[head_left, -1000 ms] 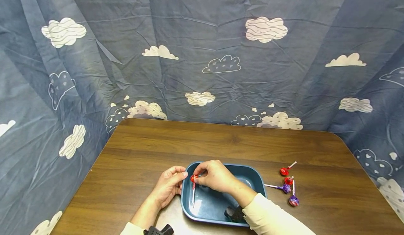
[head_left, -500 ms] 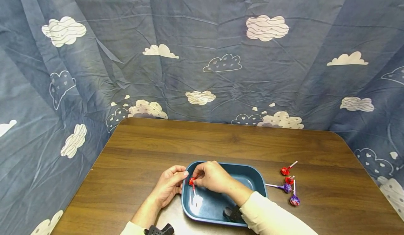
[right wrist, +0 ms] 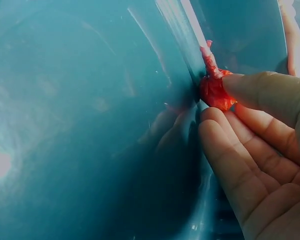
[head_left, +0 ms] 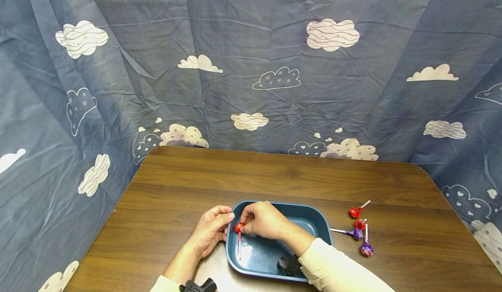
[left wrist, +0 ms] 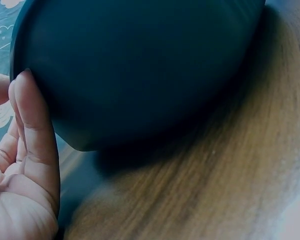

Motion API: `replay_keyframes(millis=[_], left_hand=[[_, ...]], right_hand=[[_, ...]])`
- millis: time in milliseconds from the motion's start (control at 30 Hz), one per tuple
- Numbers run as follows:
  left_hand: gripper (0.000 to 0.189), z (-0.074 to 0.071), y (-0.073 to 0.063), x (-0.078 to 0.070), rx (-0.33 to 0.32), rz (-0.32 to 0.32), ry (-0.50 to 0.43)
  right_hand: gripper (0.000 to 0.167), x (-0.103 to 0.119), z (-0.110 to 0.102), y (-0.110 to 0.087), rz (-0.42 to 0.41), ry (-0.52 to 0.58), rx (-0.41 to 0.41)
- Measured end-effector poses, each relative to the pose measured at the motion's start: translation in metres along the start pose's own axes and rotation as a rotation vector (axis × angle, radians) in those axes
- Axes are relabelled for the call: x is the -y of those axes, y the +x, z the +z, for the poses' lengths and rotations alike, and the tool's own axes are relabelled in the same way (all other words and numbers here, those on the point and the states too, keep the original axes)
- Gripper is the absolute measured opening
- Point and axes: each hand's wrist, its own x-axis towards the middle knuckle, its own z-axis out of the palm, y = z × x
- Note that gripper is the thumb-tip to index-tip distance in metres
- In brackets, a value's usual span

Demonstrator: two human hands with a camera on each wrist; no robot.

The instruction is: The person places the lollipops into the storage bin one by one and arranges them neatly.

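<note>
A blue plastic tray [head_left: 260, 257] sits near the front of the table. At its left side my left hand [head_left: 209, 231] pinches the rim; in the left wrist view the fingers lie against the tray's dark outer wall [left wrist: 140, 75]. Inside the tray, my right hand [head_left: 266, 220] pinches a red-wrapped lollipop [head_left: 239, 227] by its head. In the right wrist view, the lollipop [right wrist: 217, 92] lies close along the tray wall, held between thumb and fingers. Its white stick points towards the tray's front edge in the head view.
Right of the tray, several lollipops lie on the wooden table: a red one [head_left: 354, 213] at the back, another red one [head_left: 360, 225], a purple one [head_left: 357, 233] with its stick towards the tray, and a second purple one [head_left: 367, 250]. A cloud-patterned curtain [head_left: 219, 91] hangs behind.
My right hand has shifted the red lollipop slightly towards the front, along the tray's left wall. Its stick tilted briefly and now lies straighter. My left hand has stayed at the rim.
</note>
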Motion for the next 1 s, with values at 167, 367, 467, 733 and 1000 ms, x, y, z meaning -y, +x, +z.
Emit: replay_keyframes(millis=[167,367,467,733,1000], left_hand=[[0.013,0.0,0.0,-0.0001,-0.001,0.002,0.005],[0.014,0.0,0.0001,0.0,0.0,-0.002,0.009],[0.013,-0.0001,0.0004,-0.0001,0.001,-0.002,0.008],[0.013,-0.0005,0.0006,-0.0004,0.003,-0.003,0.008],[0.013,-0.0006,0.0013,-0.0002,0.002,-0.004,0.007]], right_hand=[[0.018,0.001,-0.0003,-0.0006,0.005,-0.006,0.004],[0.017,0.0027,-0.0011,-0.001,0.001,-0.005,0.015],[0.018,0.0034,-0.0017,-0.0011,-0.002,-0.007,0.013],[0.019,0.0029,-0.0034,-0.0003,0.003,-0.001,0.025],[0.017,0.0062,-0.0078,-0.0012,0.004,-0.001,0.028]])
